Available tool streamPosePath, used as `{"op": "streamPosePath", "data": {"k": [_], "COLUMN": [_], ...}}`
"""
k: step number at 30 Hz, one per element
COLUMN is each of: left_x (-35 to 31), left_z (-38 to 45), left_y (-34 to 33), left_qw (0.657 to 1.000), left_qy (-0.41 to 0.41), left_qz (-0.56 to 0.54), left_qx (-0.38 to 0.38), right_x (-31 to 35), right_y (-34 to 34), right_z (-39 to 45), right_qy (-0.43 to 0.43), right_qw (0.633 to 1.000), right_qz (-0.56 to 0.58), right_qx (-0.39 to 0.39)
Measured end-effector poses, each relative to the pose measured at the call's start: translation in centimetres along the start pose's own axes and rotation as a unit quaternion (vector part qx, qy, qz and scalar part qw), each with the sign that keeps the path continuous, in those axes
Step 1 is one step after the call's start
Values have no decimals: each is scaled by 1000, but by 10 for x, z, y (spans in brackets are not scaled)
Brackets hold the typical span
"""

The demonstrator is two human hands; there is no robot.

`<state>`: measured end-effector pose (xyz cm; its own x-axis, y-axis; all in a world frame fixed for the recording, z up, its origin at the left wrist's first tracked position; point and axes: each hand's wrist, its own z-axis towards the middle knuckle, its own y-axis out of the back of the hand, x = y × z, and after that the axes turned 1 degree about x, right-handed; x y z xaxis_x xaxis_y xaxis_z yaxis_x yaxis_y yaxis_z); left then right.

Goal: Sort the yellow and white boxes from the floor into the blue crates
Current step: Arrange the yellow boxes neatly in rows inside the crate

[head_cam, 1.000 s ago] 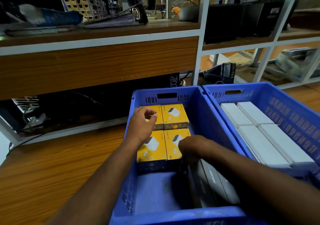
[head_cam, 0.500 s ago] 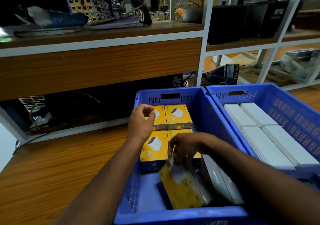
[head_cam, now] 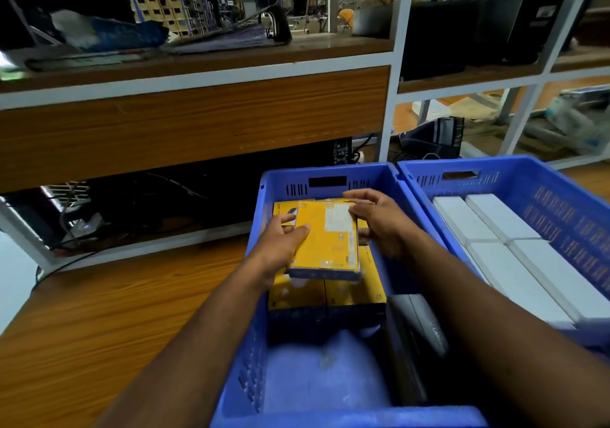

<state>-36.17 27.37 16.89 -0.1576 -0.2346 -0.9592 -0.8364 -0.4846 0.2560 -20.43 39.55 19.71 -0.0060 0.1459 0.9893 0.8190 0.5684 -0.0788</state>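
Both hands held one yellow box [head_cam: 326,236] flat above packed yellow boxes [head_cam: 355,290] in left blue crate [head_cam: 330,183]: left hand [head_cam: 284,246] gripped its left edge, right hand [head_cam: 379,219] its right.

White-framed shelving [head_cam: 392,64] behind, with a wood panel [head_cam: 198,124] across its front. Dark monitors [head_cam: 462,31] on the upper right shelf, black cable [head_cam: 62,262] trailing onto the wooden surface [head_cam: 99,328] at left.
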Motion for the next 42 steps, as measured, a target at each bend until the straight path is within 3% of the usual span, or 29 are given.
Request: {"op": "streamPosePath", "data": {"k": [2, 5, 9, 12, 17, 21, 27, 37, 42], "left_x": [-3, -11, -17, -16, -8, -3, -7, -8, -19], "left_z": [0, -2, -6, -6, -2, -2, -4, -5, -9], "left_y": [2, 6, 9, 10, 9, 7, 7, 5, 10], "left_qw": [999, 982, 962, 957, 995, 998, 997, 996, 982], "left_qy": [-16, 9, 8, 11, -1, -36, -32, -38, -24], "left_qz": [-35, -187, -273, -288, -97, -35, -59, -82, -186], "left_qx": [-24, -20, 12, 27, 12, 22, 33, 19, 24], "right_x": [4, 7, -3, -8, -4, -4, -4, -2, -2], "right_y": [0, 1, 8, 10, 13, 17, 13, 17, 15], "right_z": [0, -2, 0, 3, 0, 2, 2, 6, 9], "right_qy": [25, 93, 199, 173, 70, 1, -20, 25, -6], "right_qw": [999, 992, 948, 958, 982, 991, 994, 999, 998], "right_qz": [11, -12, -214, -189, -131, -90, -65, -29, 62], "right_qx": [26, 89, 125, 131, 118, 103, 88, -2, -20]}}
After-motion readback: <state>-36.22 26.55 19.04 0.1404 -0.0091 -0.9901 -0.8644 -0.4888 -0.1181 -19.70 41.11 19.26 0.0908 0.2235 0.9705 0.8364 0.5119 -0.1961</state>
